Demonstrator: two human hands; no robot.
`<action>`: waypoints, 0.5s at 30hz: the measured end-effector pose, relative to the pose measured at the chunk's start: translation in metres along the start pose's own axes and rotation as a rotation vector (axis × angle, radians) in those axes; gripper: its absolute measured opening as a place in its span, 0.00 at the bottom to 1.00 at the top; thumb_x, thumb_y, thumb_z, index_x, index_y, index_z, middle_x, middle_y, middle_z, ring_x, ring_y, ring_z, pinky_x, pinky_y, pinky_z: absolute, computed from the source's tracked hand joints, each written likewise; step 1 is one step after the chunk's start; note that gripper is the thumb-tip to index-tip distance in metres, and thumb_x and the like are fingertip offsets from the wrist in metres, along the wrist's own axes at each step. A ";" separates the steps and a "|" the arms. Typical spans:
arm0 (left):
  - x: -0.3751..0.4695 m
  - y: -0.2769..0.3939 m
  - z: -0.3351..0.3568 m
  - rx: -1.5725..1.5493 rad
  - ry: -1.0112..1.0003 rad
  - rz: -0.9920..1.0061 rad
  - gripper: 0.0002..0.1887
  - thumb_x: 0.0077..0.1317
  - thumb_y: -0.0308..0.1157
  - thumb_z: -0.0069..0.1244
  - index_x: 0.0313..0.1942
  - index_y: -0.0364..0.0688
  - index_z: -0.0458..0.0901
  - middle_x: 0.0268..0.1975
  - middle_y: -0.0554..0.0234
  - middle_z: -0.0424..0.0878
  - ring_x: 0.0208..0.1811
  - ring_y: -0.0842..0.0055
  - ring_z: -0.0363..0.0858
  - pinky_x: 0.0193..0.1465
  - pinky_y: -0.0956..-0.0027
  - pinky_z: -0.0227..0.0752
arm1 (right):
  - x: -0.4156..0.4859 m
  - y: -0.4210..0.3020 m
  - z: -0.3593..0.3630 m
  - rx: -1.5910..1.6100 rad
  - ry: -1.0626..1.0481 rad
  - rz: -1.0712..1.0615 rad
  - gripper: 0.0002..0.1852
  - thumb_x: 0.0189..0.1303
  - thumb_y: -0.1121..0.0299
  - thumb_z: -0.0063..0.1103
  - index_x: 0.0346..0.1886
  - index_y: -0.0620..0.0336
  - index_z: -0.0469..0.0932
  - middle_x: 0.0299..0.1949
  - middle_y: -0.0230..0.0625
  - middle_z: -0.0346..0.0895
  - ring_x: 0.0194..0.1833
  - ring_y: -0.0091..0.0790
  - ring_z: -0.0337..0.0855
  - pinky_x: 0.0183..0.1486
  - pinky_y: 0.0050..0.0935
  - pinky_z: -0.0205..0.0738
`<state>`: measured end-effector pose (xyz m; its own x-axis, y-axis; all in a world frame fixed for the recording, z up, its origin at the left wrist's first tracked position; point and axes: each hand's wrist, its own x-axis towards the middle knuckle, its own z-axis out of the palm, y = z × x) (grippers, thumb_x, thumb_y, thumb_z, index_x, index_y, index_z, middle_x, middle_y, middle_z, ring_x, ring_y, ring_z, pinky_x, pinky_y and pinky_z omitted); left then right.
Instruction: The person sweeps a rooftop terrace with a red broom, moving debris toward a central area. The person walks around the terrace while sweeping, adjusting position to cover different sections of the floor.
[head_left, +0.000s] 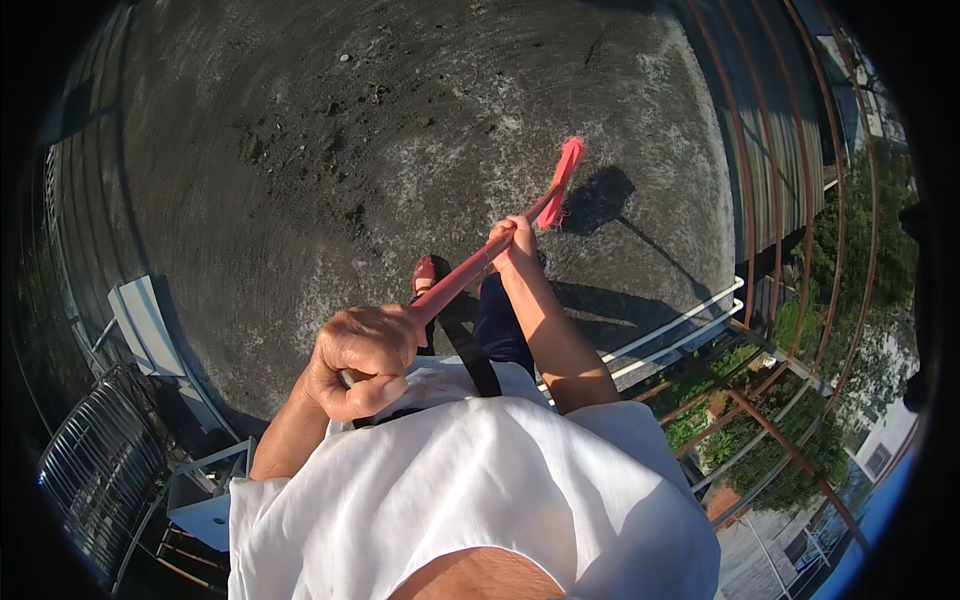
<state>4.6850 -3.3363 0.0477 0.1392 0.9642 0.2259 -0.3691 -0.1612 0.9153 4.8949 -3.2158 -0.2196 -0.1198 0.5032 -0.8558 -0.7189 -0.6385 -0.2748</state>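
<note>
A broom with a pink-red handle slants up and to the right in front of my body. My left hand is closed in a fist around its top end, close to my chest. Further down the handle, my right hand grips it just above the head. The pink bristle head is over the rough grey concrete floor. Its dark shadow falls right beside it; whether the bristles touch the ground I cannot tell.
Dirt clumps and small debris lie on the floor ahead and to the left. Rusty metal bars and white pipes edge the right side, with greenery beyond. At left are a pale panel, a metal rack and a light basin.
</note>
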 end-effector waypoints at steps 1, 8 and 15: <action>0.010 -0.026 0.013 -0.026 -0.031 -0.080 0.11 0.47 0.22 0.46 0.11 0.40 0.64 0.14 0.66 0.65 0.18 0.69 0.66 0.31 0.64 0.63 | 0.006 -0.026 -0.028 -0.034 0.079 0.003 0.12 0.52 0.66 0.51 0.17 0.48 0.60 0.15 0.23 0.63 0.16 0.24 0.67 0.21 0.23 0.66; 0.105 -0.050 0.040 0.036 0.093 -0.198 0.13 0.50 0.25 0.46 0.11 0.39 0.63 0.14 0.65 0.68 0.18 0.73 0.65 0.31 0.68 0.65 | 0.054 -0.062 -0.022 0.042 0.221 -0.027 0.10 0.53 0.74 0.46 0.20 0.51 0.58 0.14 0.24 0.56 0.13 0.24 0.59 0.18 0.22 0.60; 0.149 0.002 0.090 0.639 -0.184 -0.004 0.09 0.44 0.26 0.48 0.11 0.42 0.66 0.10 0.69 0.62 0.10 0.73 0.62 0.22 0.69 0.58 | 0.050 -0.006 0.155 -0.178 -0.435 0.388 0.11 0.53 0.65 0.50 0.18 0.50 0.62 0.16 0.24 0.63 0.15 0.24 0.63 0.19 0.24 0.60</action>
<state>4.7875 -3.2118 0.1129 0.3149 0.9224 0.2235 0.2418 -0.3057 0.9209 4.7867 -3.0965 -0.1930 -0.6456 0.3821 -0.6612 -0.4455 -0.8917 -0.0802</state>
